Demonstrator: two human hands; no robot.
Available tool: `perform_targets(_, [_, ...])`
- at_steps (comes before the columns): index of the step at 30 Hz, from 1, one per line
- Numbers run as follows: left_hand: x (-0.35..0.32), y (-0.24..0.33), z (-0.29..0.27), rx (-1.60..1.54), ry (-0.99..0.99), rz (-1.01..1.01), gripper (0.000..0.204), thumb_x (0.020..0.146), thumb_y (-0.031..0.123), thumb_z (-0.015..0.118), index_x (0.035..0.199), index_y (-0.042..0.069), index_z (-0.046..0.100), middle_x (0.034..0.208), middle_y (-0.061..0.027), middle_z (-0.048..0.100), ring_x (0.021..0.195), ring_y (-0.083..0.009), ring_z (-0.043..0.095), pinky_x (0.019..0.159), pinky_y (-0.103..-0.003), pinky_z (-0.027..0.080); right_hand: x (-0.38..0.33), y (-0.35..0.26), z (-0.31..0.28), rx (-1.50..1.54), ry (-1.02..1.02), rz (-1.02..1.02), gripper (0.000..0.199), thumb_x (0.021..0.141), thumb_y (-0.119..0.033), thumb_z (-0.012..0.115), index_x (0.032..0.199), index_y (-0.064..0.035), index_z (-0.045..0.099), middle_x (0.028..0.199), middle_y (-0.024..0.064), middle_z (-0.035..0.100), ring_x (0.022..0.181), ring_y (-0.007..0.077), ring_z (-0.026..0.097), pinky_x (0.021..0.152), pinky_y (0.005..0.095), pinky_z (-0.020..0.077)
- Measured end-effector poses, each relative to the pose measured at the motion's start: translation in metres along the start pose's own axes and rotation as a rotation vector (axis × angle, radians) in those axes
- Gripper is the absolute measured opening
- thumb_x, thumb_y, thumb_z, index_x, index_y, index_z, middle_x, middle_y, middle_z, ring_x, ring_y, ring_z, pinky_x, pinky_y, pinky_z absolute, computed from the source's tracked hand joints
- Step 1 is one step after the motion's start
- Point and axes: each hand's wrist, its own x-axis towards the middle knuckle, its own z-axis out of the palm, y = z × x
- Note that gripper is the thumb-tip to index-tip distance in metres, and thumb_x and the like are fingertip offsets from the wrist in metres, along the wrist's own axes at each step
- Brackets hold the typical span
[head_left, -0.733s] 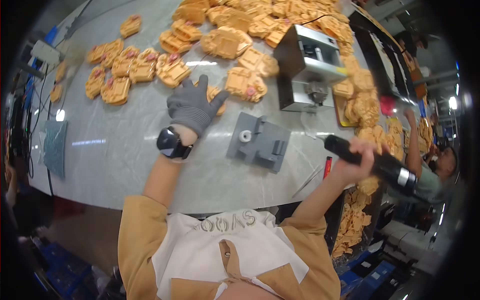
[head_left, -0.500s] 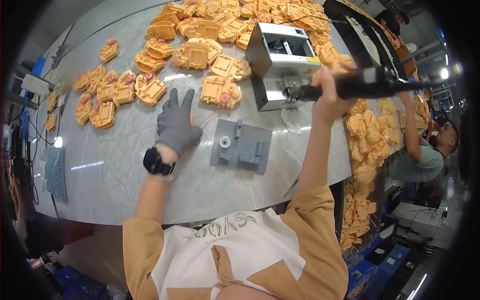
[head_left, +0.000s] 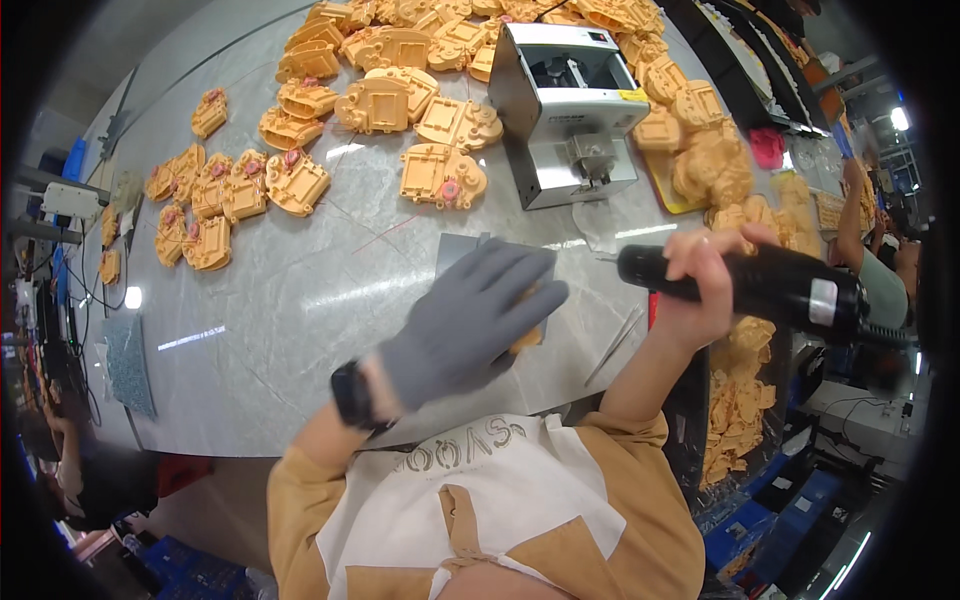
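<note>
My left hand, in a grey glove with a watch at the wrist, is closed over an orange plastic housing. Only small bits of that housing show past the fingers. Beneath lies the grey fixture, mostly covered by the hand. My right hand is bare and wrapped round a black electric screwdriver. The tool lies nearly level, its thin bit pointing left toward my gloved fingers, a short gap away from them.
Beyond the fixture stands a black-and-white box-shaped machine, open at the top. Several orange housings with pinkish-red inserts lie at the left and back. A bag of small bluish-grey pieces is far left. Another person's arm shows at right.
My left hand has come right and nearer, from beside the fixture to over it, where orange now shows. My right hand has brought the screwdriver away from the machine, nearer me.
</note>
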Motion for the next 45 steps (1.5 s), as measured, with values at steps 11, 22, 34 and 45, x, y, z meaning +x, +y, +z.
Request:
perform_targets(11, [0.008, -0.028, 0.022, 0.180, -0.112, -0.150, 0.082, 0.053, 0.029, 0.079, 0.125, 0.016, 0.042, 0.111, -0.0126, 0.048, 0.106, -0.0306, 0.048, 0.089, -0.044, 0.041, -0.007, -0.019, -0.023, 0.130, -0.041, 0.047, 0.046, 0.074, -0.002, 0.046, 0.118, -0.0026, 0.034, 0.059, 0.0053, 0.041, 0.048, 0.0163, 0.044, 0.053, 0.0340, 0.0407])
perform_targets(22, [0.007, -0.020, 0.036, 0.004, -0.204, -0.391, 0.088, 0.056, 0.031, 0.078, 0.132, 0.015, 0.037, 0.127, -0.0203, 0.038, 0.111, -0.0375, 0.044, 0.091, -0.047, 0.040, -0.009, -0.009, 0.000, 0.125, -0.034, 0.092, 0.048, 0.074, -0.003, 0.046, 0.120, -0.0037, 0.033, 0.059, 0.0042, 0.042, 0.046, 0.0151, 0.043, 0.053, 0.0327, 0.0409])
perform_targets(34, [-0.033, -0.033, 0.047, -0.002, 0.172, -0.366, 0.075, 0.059, 0.033, 0.077, 0.124, 0.009, 0.045, 0.124, -0.0149, 0.045, 0.111, -0.0363, 0.045, 0.093, -0.046, 0.039, -0.051, -0.010, 0.019, 0.119, -0.517, 0.180, 0.054, 0.076, 0.009, 0.055, 0.118, -0.0089, 0.028, 0.065, 0.0079, 0.051, 0.050, 0.0196, 0.052, 0.052, 0.0333, 0.0445])
perform_targets(45, [-0.039, -0.037, 0.057, -0.067, 0.256, -0.417, 0.073, 0.058, 0.038, 0.076, 0.121, 0.010, 0.050, 0.123, -0.0138, 0.047, 0.108, -0.0373, 0.047, 0.088, -0.045, 0.043, -0.056, 0.015, 0.053, -0.001, -0.487, 0.292, 0.042, 0.074, 0.011, 0.055, 0.103, -0.0081, 0.031, 0.065, 0.0079, 0.051, 0.050, 0.0164, 0.047, 0.052, 0.0330, 0.0436])
